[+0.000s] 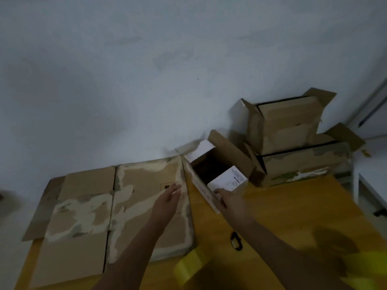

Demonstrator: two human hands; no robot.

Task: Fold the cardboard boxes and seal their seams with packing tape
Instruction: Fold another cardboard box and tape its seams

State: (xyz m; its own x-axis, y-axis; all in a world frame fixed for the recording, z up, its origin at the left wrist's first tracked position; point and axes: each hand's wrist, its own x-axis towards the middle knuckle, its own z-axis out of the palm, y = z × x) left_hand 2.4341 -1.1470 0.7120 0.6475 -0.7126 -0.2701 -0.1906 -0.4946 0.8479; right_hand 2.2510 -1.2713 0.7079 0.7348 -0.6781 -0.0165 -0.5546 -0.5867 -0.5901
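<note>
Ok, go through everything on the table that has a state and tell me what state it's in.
Small box: upright, top flaps open.
Flattened cardboard: lying flat, unfolded.
Two stacked boxes: assembled, flaps open.
Tape roll: lying on the table, untouched.
Left hand: open, over the flattened cardboard.
Right hand: gripping the small box's near edge.

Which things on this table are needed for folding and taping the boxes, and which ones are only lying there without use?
For the job:
small open box, right hand grips its edge
flattened cardboard, left hand open over it
two stacked open boxes
yellow tape

Just lying about:
black clip-like object; too blurred to identify
</note>
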